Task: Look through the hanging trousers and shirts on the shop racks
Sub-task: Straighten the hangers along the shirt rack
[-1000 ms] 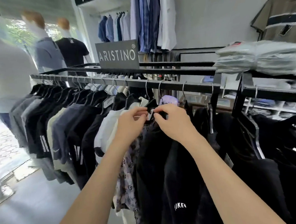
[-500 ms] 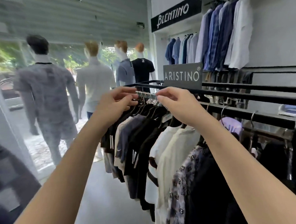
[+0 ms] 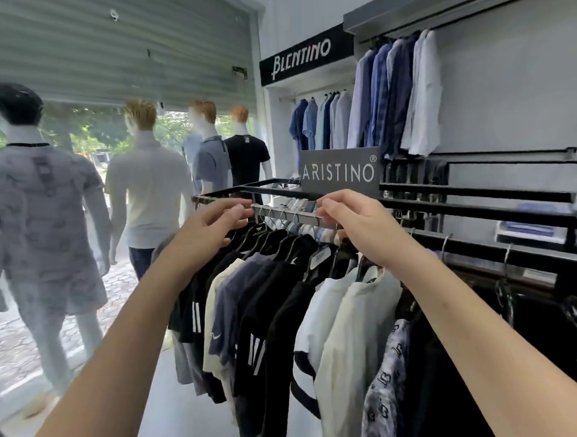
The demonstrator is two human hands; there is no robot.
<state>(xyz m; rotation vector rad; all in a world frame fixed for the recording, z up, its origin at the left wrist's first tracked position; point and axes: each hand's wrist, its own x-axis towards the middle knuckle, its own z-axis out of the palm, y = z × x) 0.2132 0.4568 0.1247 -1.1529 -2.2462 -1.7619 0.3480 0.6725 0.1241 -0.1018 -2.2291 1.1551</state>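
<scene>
Leftmost, four mannequins stand by the shop window: one in a grey patterned shirt and shorts (image 3: pixel 39 211), one in a pale polo (image 3: pixel 145 192), one in a blue-grey polo (image 3: pixel 211 165) and one in a black T-shirt (image 3: pixel 247 160). Above them hangs a half-raised roller shutter (image 3: pixel 111 50).

Nearer, the left hand (image 3: pixel 211 229) is raised at the near end of the metal rail (image 3: pixel 290 215), its fingers loosely curled with thumb and fingertips close together; whether they pinch a hanger hook cannot be told. Below it hang the shirts on black hangers: black T-shirts with white stripes (image 3: pixel 253 337), a cream one (image 3: pixel 212 322), a navy one with a small white logo (image 3: pixel 231 308), then white and cream polos (image 3: pixel 346 332) and a grey printed shirt (image 3: pixel 386 390).

Further along the rail, the right hand (image 3: pixel 357 224) sits over the hooks, fingers bent downward toward them, thumb beside; its grip is not clear either. Between the two hands a row of wire hooks (image 3: pixel 280 215) shows on the rail.

Behind stands a grey ARISTINO sign (image 3: pixel 340 172), with a black BLENTINO sign (image 3: pixel 305 55) higher on the wall. Right of these, blue and white dress shirts (image 3: pixel 404 95) hang on a wall rail, and dark garments (image 3: pixel 536 322) fill the rack's right end.
</scene>
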